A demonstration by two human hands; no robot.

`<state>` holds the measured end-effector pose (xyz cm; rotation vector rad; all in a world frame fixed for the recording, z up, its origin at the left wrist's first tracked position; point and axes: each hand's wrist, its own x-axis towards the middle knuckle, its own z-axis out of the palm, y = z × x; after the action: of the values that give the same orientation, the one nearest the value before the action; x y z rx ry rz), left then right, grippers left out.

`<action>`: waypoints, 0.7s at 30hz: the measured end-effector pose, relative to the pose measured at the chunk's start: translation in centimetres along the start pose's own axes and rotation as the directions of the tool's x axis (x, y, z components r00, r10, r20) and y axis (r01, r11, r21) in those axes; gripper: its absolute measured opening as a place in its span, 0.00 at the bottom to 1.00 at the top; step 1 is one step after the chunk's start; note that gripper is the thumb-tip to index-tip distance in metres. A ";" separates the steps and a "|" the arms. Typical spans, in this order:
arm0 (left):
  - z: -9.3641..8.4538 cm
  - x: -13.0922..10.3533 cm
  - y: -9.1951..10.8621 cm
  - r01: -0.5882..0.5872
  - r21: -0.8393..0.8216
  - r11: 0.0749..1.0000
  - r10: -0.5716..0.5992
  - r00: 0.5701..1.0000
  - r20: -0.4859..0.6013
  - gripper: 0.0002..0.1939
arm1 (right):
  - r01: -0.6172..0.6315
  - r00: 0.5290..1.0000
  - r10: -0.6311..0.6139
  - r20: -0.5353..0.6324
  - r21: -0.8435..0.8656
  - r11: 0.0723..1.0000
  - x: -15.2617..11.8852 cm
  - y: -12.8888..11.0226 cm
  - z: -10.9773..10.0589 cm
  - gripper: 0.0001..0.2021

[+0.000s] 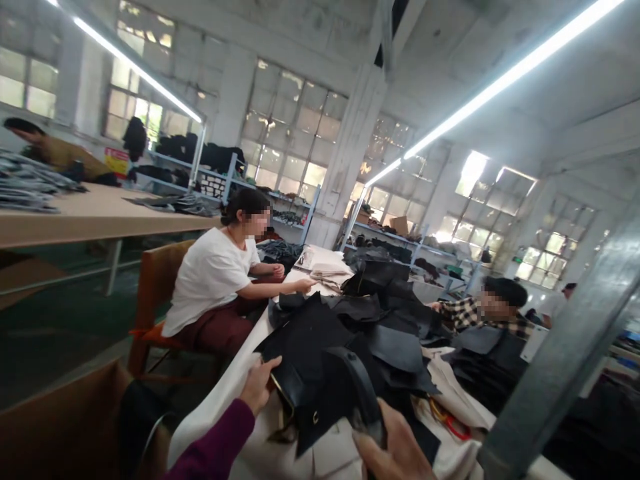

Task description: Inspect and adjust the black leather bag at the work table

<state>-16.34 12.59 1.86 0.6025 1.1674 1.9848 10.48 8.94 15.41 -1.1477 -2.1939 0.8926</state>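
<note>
A black leather piece [310, 353] with gold-coloured metal along one edge and a small gold ring spreads over the table in front of me. My left hand [259, 385] pinches its left edge, thumb on top, close to the gold trim. On the right, my right hand [397, 443] is closed around the lower end of a thick, curved black strap [357, 377]. Motion blurs this end, and I cannot tell whether the strap is joined to the leather piece. Many flat black pieces [397, 347] lie heaped just beyond both hands.
A seated person in a white top [213, 283] reaches toward pale stacked cloth [325, 263] at the table's far left. Someone in a checked shirt [463, 312] leans in from the right. A grey metal post [565, 333] rises at the right; a cardboard box [60, 427] stands lower left.
</note>
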 end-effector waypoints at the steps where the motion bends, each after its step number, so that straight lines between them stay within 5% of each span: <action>1: -0.2 -0.2 -0.2 0.031 -0.049 0.998 -0.031 0.999 0.010 0.09 | 0.022 1.000 -0.023 0.011 0.010 1.000 1.2 -1.3 0.0 0.11; 6: -1.2 -1.5 -0.6 0.110 -0.207 0.972 -0.097 0.993 0.070 0.18 | 0.059 0.996 -0.063 0.056 0.060 0.996 8.4 -6.0 0.0 0.10; 13: -1.0 -2.0 -0.3 0.102 -0.271 0.957 -0.054 0.982 0.180 0.19 | 0.041 0.997 -0.036 -0.072 0.080 0.996 16.9 -7.2 0.1 0.10; 17: -1.5 -1.5 0.5 0.104 -0.323 0.941 -0.064 0.989 0.131 0.23 | 0.026 0.996 -0.019 -0.087 0.072 0.997 18.1 -7.1 0.1 0.10; 21: -1.9 -1.6 2.1 0.019 -0.331 0.943 0.049 0.979 0.195 0.30 | 0.049 0.999 -0.048 -0.008 0.029 0.998 15.1 -6.0 0.6 0.11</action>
<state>-17.45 9.65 2.72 0.6193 0.6869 2.0203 -0.81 18.94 21.49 -1.0777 -2.1857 0.8958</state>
